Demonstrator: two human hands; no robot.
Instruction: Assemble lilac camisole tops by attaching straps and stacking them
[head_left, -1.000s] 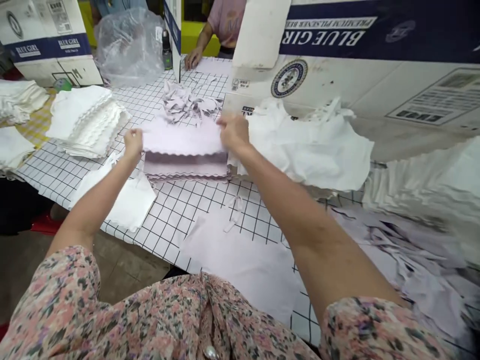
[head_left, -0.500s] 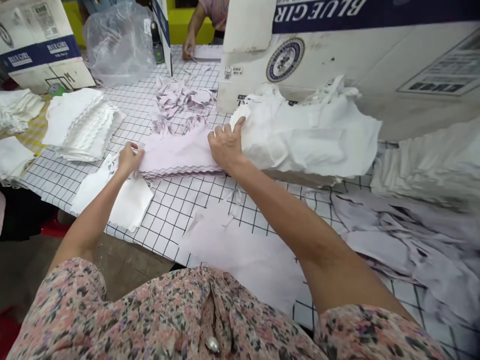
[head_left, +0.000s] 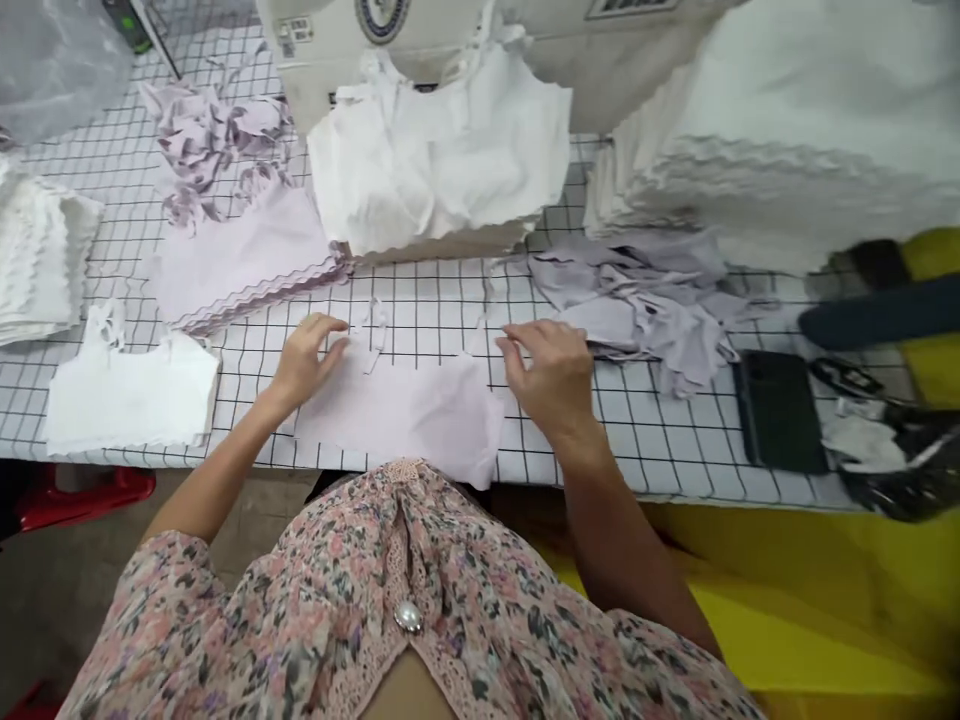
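A pale lilac camisole top (head_left: 405,405) lies flat on the grid-patterned tablecloth in front of me, its thin straps pointing away from me. My left hand (head_left: 311,355) is at its upper left corner, fingers apart and curved. On the other side, my right hand (head_left: 547,375) hovers near the right strap with thumb and fingers spread, holding nothing. Beyond my left hand sits a stack of lilac tops (head_left: 244,250) with wavy edges. A single white top (head_left: 135,390) lies left of my left hand.
White tops (head_left: 442,150) are piled against a cardboard box (head_left: 480,60). A tall white stack (head_left: 787,160) stands at right, with loose lilac pieces (head_left: 645,300) before it. A dark phone (head_left: 780,410) and black plastic bag (head_left: 915,460) lie near the right edge.
Both hands have left the lilac stack and come back to the single lilac top near the table's front edge. My view has turned right and down.
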